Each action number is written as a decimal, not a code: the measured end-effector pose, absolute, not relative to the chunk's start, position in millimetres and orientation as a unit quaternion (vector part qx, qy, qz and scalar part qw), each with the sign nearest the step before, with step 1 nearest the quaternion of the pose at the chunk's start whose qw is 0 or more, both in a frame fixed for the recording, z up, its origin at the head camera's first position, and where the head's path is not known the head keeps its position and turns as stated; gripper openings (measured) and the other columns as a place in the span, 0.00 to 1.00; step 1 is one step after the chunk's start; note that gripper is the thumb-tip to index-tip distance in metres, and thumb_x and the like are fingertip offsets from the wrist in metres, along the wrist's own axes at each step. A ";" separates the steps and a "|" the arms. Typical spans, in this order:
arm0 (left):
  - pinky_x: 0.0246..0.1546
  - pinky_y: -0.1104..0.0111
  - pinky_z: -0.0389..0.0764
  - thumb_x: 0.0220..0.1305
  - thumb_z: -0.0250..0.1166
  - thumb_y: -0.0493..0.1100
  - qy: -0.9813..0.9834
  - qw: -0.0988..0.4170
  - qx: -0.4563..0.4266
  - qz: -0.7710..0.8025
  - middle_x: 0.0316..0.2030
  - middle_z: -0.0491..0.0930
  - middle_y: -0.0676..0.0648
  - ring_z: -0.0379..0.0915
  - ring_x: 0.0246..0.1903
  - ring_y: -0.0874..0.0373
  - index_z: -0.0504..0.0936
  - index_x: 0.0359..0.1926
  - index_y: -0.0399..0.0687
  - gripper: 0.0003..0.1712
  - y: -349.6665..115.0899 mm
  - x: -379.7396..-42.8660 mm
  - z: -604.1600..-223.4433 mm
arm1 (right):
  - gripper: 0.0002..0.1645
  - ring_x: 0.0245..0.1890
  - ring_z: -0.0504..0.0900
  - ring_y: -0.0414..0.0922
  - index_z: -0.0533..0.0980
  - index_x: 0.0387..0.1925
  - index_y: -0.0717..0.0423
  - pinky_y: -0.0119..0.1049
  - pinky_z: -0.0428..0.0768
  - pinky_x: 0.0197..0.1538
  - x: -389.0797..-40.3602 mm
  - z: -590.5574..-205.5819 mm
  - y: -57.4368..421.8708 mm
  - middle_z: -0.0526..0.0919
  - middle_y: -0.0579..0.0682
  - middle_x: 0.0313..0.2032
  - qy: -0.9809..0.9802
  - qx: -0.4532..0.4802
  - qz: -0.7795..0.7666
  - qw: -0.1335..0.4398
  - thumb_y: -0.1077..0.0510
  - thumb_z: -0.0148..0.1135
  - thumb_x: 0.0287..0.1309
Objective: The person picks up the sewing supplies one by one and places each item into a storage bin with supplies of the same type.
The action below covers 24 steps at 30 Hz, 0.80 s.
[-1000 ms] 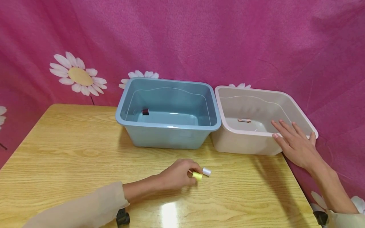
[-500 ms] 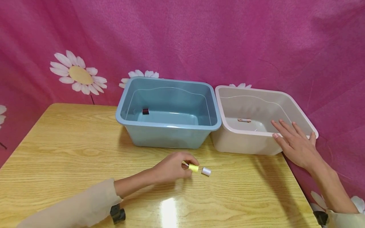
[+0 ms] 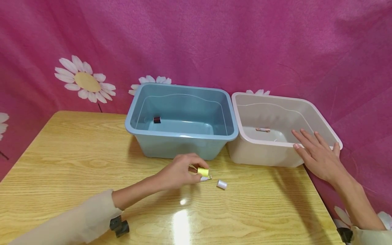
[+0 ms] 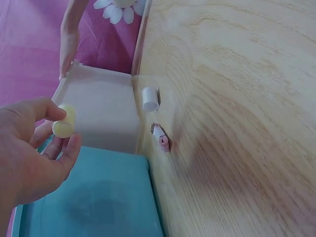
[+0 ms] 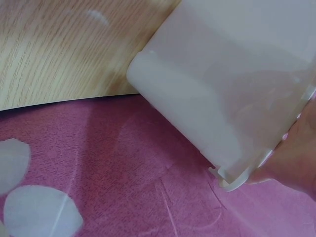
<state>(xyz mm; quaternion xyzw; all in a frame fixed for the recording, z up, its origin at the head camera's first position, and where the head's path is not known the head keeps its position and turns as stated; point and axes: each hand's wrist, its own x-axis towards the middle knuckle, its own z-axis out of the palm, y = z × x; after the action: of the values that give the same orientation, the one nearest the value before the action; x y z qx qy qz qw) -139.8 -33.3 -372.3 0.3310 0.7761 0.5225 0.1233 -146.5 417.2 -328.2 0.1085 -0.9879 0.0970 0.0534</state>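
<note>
My left hand (image 3: pixel 177 173) pinches a yellow thread spool (image 3: pixel 203 172) between thumb and fingers, raised above the table in front of the blue bin (image 3: pixel 183 136). Below it on the wood lies a small pink-and-silver object (image 4: pixel 160 138), shaped like a nail clipper and partly hidden by the hand in the head view. A white thread spool (image 3: pixel 222 184) lies on its side just to the right. My right hand (image 3: pixel 321 160), fingers spread and straight, rests on the near right rim of the pale bin (image 3: pixel 266 142).
Inside the blue bin lies a dark thread spool (image 3: pixel 157 120). The pale bin, standing against the blue one, holds a small orange-and-silver object (image 3: pixel 262 129). A pink flowered cloth (image 3: pixel 196 44) hangs behind the table (image 3: pixel 76 153). The pale bin's right end reaches past the table's edge.
My left hand has lifted the yellow spool from beside the white spool, moving left and back toward the blue bin. The small pink-and-silver object has come into view. My right hand stays put.
</note>
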 end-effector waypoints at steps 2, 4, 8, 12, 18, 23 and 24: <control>0.44 0.73 0.81 0.57 0.65 0.27 0.778 0.121 0.331 0.520 0.39 0.80 0.53 0.77 0.40 0.60 0.86 0.46 0.41 0.15 -34.4 -139.1 -372.5 | 0.33 0.73 0.42 0.70 0.54 0.78 0.42 0.79 0.22 0.57 -146.3 -328.7 417.5 0.53 0.61 0.75 -0.988 0.110 0.098 0.055 0.45 0.42 0.77; 0.44 0.72 0.81 0.57 0.66 0.27 0.779 0.119 0.332 0.518 0.39 0.79 0.53 0.77 0.40 0.60 0.86 0.45 0.41 0.15 -35.3 -138.0 -372.5 | 0.33 0.73 0.42 0.70 0.54 0.78 0.43 0.79 0.22 0.57 -146.3 -329.3 417.8 0.54 0.61 0.75 -0.987 0.111 0.098 0.057 0.45 0.43 0.77; 0.45 0.72 0.81 0.57 0.65 0.28 0.786 0.112 0.334 0.509 0.40 0.80 0.53 0.77 0.41 0.59 0.86 0.45 0.42 0.15 -37.6 -135.7 -370.2 | 0.33 0.73 0.42 0.70 0.54 0.78 0.43 0.79 0.22 0.57 -146.3 -330.2 418.3 0.54 0.61 0.75 -0.987 0.111 0.097 0.059 0.45 0.42 0.77; 0.46 0.72 0.80 0.56 0.65 0.27 0.789 0.100 0.332 0.507 0.40 0.80 0.53 0.77 0.41 0.59 0.86 0.46 0.41 0.16 -40.9 -135.4 -364.6 | 0.33 0.73 0.42 0.70 0.53 0.78 0.42 0.79 0.22 0.57 -146.2 -330.3 418.2 0.53 0.61 0.75 -0.988 0.111 0.096 0.057 0.45 0.42 0.78; 0.46 0.71 0.80 0.56 0.65 0.26 0.781 0.078 0.332 0.523 0.42 0.81 0.51 0.77 0.40 0.59 0.85 0.46 0.40 0.16 -45.9 -137.6 -356.5 | 0.33 0.73 0.42 0.71 0.53 0.79 0.41 0.79 0.22 0.57 -146.2 -329.7 417.5 0.53 0.61 0.75 -0.988 0.112 0.096 0.054 0.45 0.42 0.78; 0.46 0.72 0.80 0.56 0.66 0.26 0.776 0.058 0.342 0.527 0.41 0.81 0.51 0.77 0.40 0.59 0.86 0.45 0.41 0.15 -49.6 -141.3 -350.3 | 0.33 0.73 0.42 0.70 0.52 0.79 0.41 0.78 0.22 0.57 -146.2 -329.8 417.8 0.52 0.61 0.76 -0.988 0.111 0.095 0.052 0.45 0.42 0.78; 0.46 0.72 0.80 0.56 0.66 0.26 0.775 0.056 0.344 0.527 0.41 0.81 0.51 0.77 0.40 0.58 0.86 0.45 0.41 0.15 -50.2 -142.1 -349.0 | 0.33 0.73 0.42 0.70 0.53 0.79 0.41 0.79 0.22 0.57 -146.2 -329.8 417.8 0.52 0.61 0.76 -0.988 0.111 0.095 0.053 0.45 0.42 0.78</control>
<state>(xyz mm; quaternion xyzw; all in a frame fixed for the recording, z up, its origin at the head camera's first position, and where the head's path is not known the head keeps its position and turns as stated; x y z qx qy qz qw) -142.1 -50.2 -349.0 0.3440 0.7752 0.5269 0.0561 -146.2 417.8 -329.8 0.1111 -0.9878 0.0950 0.0529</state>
